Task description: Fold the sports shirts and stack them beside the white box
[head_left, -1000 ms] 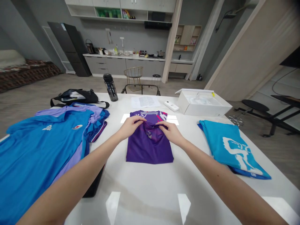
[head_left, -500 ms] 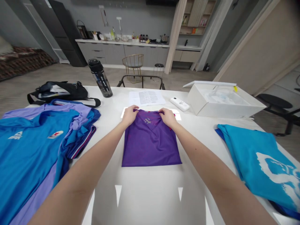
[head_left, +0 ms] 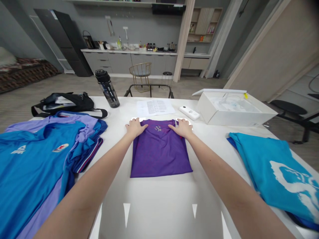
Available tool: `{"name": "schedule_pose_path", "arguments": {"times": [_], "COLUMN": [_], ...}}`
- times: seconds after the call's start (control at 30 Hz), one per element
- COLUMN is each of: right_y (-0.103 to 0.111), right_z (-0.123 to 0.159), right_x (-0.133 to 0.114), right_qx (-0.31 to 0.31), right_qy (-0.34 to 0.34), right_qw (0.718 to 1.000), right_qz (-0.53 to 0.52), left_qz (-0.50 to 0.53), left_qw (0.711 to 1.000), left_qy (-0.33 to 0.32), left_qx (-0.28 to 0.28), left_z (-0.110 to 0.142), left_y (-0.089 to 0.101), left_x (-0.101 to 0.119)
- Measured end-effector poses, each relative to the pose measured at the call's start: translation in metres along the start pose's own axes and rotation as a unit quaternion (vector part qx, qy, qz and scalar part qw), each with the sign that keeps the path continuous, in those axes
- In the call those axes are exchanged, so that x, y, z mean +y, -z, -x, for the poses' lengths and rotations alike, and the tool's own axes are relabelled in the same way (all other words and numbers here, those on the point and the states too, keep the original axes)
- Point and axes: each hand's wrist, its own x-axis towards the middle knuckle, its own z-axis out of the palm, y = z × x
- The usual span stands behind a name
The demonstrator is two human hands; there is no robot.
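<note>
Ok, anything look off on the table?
One thing: at the left, the blue jersey and lilac shirt lie rumpled and overlapping, with a sleeve bunched up. That stands out beside the flat, folded purple jersey and the folded turquoise shirt. No spills visible.

The left arm [head_left: 84, 199] and the right arm [head_left: 231, 189] are showing bare and smooth, rising from the lower corners of the view and tapering to narrow wrists. The left hand [head_left: 136, 128] and the right hand [head_left: 183, 128] are appearing small and slender at the far ends, with thin, plain fingers [head_left: 129, 124] and soft, rounded knuckles.
</note>
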Motion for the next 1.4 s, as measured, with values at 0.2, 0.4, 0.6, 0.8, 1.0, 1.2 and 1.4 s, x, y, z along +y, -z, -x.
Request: {"name": "schedule_pose_path", "arguments": {"times": [0.2,0.4,0.6,0.8,1.0,1.2,1.4], "right_y": [0.003,0.011,0.064,0.164,0.252,0.333,0.370], "right_z": [-0.027,-0.038,-0.004,0.077,0.179,0.271,0.322], "right_x": [0.000,-0.007,-0.011,-0.017,-0.017,-0.002,0.050], "right_qx": [-0.089,-0.119,-0.104,-0.214,-0.072,0.120,0.160], "right_qy": [-0.028,0.085,0.190,0.192,0.196,0.230,0.209], "right_qw": [0.996,0.985,0.951,0.903,0.911,0.919,0.935], "right_qz": [-0.001,-0.088,-0.219,-0.318,-0.357,-0.295,-0.238], "left_qz": [0.063,0.176,0.260,0.365,0.391,0.395,0.423], "left_qw": [0.993,0.978,0.958,0.910,0.884,0.873,0.839], "left_qy": [0.058,-0.014,-0.115,-0.196,-0.258,-0.285,-0.340], "left_qx": [-0.080,-0.111,-0.034,-0.011,0.007,0.024,-0.031], "left_z": [-0.033,-0.043,-0.001,0.081,0.191,0.279,0.323], "left_y": [0.000,-0.001,0.043,0.143,0.240,0.291,0.272], "left_x": [-0.006,-0.008,0.000,0.019,0.051,0.092,0.157]}}
